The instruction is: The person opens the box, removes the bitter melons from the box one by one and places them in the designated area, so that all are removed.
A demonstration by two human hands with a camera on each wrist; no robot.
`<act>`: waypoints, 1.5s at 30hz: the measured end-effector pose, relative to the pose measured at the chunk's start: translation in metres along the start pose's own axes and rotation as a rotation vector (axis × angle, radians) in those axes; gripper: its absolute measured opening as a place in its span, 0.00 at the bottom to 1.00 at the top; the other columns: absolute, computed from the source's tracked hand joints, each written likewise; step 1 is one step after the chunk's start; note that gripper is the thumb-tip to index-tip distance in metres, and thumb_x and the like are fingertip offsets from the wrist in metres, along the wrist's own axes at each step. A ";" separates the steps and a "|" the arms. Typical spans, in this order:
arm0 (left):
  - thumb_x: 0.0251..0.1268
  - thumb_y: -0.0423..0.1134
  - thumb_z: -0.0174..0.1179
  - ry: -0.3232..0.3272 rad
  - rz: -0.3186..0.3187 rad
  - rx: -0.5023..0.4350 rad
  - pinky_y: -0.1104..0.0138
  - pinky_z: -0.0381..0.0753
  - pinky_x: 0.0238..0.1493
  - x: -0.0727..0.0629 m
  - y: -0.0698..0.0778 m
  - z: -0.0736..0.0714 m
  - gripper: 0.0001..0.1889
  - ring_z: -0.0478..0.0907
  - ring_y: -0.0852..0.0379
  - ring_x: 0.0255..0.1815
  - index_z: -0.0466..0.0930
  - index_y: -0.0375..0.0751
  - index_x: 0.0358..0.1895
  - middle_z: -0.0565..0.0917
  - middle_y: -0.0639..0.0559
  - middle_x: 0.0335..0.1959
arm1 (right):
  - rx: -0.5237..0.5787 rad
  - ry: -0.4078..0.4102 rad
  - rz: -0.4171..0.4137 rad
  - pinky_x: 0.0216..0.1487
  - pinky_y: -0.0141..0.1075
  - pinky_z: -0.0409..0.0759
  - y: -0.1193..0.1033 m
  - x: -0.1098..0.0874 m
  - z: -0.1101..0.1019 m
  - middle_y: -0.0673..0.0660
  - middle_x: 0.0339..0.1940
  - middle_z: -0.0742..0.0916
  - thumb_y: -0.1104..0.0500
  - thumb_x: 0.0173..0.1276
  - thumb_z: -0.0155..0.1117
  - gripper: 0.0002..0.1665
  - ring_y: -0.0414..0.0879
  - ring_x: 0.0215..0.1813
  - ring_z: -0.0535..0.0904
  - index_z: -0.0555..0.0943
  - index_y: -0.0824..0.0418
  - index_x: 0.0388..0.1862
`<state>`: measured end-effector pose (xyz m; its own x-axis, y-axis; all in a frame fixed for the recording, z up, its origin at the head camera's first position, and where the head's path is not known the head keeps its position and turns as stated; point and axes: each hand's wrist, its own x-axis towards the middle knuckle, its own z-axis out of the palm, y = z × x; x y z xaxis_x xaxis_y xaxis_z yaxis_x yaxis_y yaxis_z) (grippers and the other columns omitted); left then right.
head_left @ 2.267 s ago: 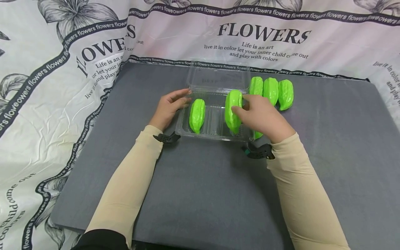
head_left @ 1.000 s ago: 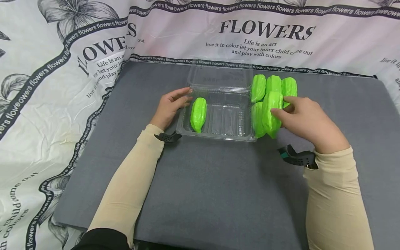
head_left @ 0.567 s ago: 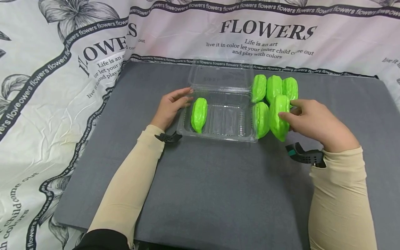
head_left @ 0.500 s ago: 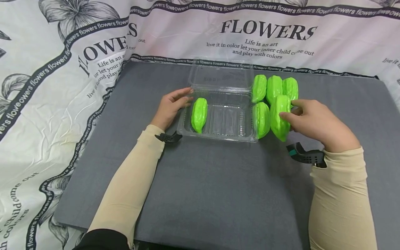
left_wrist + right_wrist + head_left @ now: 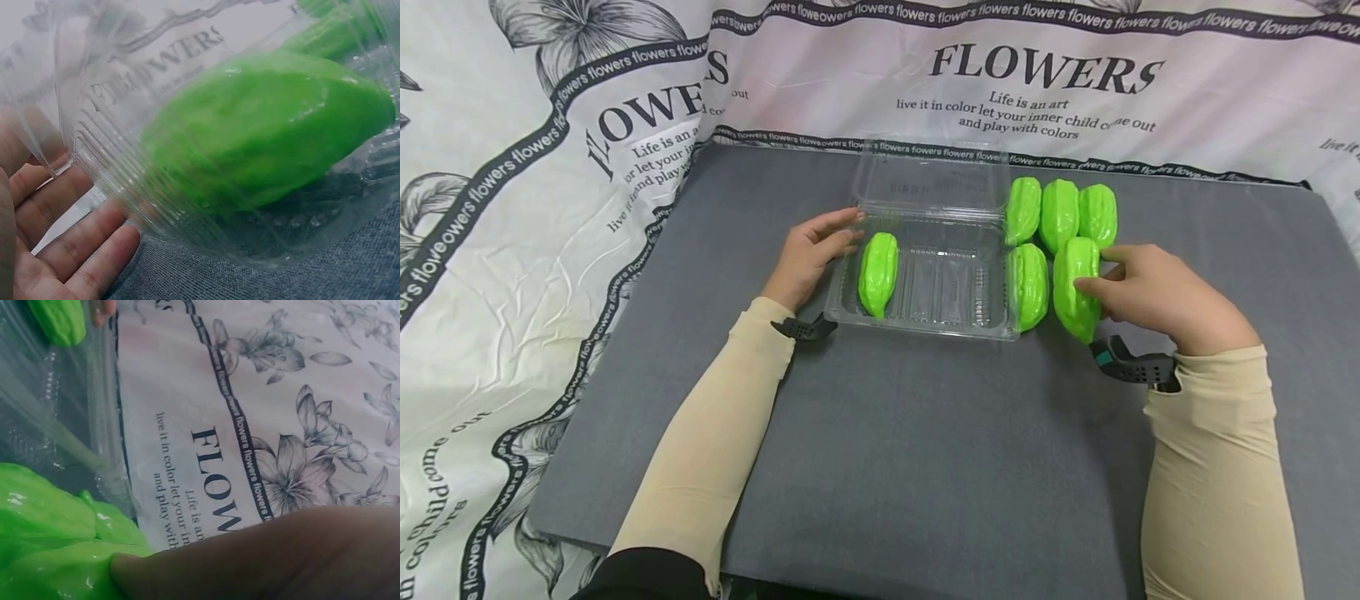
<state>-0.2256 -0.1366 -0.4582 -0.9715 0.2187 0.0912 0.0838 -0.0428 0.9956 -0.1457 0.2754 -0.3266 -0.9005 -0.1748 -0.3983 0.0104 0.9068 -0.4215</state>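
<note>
My right hand (image 5: 1165, 292) pinches a bright green, ridged star fruit (image 5: 1077, 287) between thumb and fingers, at the right end of the front row. Its thumb (image 5: 144, 575) presses on the fruit in the right wrist view. My left hand (image 5: 808, 258) touches the left side of a clear plastic clamshell box (image 5: 940, 283), its fingers (image 5: 94, 250) nearly straight against the wall. The box lid stands open at the back. Inside the box, at its left, lies one star fruit (image 5: 877, 275). Another star fruit (image 5: 1030, 287) lies against the box's right side.
Three more star fruits (image 5: 1060, 215) form a row behind, just right of the lid (image 5: 932, 179). Everything rests on a dark grey tabletop (image 5: 925, 467). A flower-printed sheet (image 5: 820, 83) hangs along the back and left edges.
My right hand has carried the star fruit rightward from over the box to beside the others. Over the last half second it moved slightly nearer to me. The left hand stayed put.
</note>
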 end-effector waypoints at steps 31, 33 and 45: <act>0.80 0.33 0.58 -0.010 -0.002 -0.008 0.56 0.83 0.65 0.001 -0.001 0.000 0.22 0.81 0.46 0.68 0.76 0.35 0.73 0.80 0.42 0.70 | 0.036 -0.026 -0.012 0.42 0.55 0.84 0.017 0.024 0.016 0.72 0.42 0.89 0.53 0.82 0.57 0.17 0.55 0.35 0.90 0.75 0.69 0.44; 0.80 0.33 0.58 -0.009 0.001 -0.006 0.56 0.83 0.65 0.001 0.000 0.000 0.22 0.81 0.45 0.68 0.76 0.35 0.73 0.80 0.42 0.70 | 0.030 -0.014 -0.014 0.41 0.53 0.83 0.017 0.025 0.017 0.71 0.41 0.89 0.52 0.82 0.58 0.17 0.55 0.36 0.89 0.74 0.68 0.42; 0.80 0.32 0.58 -0.003 0.002 -0.005 0.55 0.83 0.65 0.001 0.000 -0.002 0.22 0.81 0.45 0.68 0.76 0.34 0.72 0.80 0.42 0.70 | 0.020 0.003 -0.020 0.49 0.63 0.82 0.018 0.029 0.019 0.78 0.49 0.87 0.53 0.82 0.56 0.26 0.61 0.40 0.89 0.73 0.76 0.62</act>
<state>-0.2266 -0.1379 -0.4577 -0.9707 0.2215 0.0932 0.0847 -0.0476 0.9953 -0.1631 0.2795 -0.3614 -0.9020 -0.1913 -0.3871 0.0013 0.8953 -0.4455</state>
